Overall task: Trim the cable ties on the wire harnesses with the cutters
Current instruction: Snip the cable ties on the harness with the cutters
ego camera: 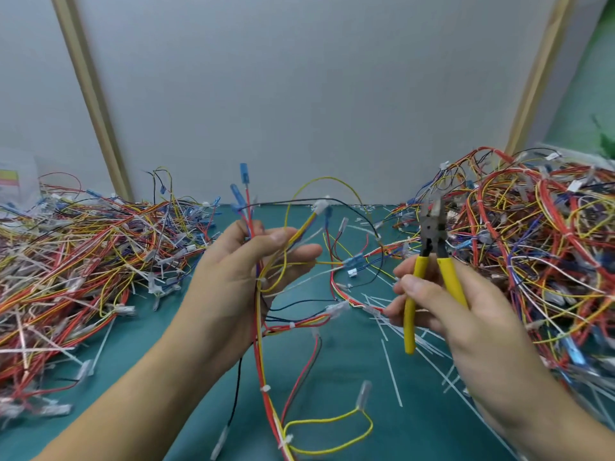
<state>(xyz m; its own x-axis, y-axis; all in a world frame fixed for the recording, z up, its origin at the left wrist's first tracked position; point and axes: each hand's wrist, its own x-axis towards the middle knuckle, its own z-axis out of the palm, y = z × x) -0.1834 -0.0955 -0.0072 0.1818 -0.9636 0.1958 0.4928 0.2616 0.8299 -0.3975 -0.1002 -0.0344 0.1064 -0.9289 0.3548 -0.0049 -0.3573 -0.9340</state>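
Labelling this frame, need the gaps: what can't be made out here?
Head view, cutters: tips lost against right wire pile, open or closed unclear.
Inside left hand: harness hidden by fingers.
Blurred, unreadable: far-left label.
Blurred, cut by frame edge: left wire pile.

I count two hands: my left hand (246, 277) holds one wire harness (263, 344), and my right hand (442, 311) grips one pair of cutters (432, 247) with two yellow handles (410, 314). On that harness I can make out four white cable ties (265, 389), at my left hand and below it, and at least two blue connectors (244, 173) above its fingers. There are two piles (83, 261), one beyond each hand, too tangled to count. The cut tie ends (392, 374) under my right hand are too many to count.
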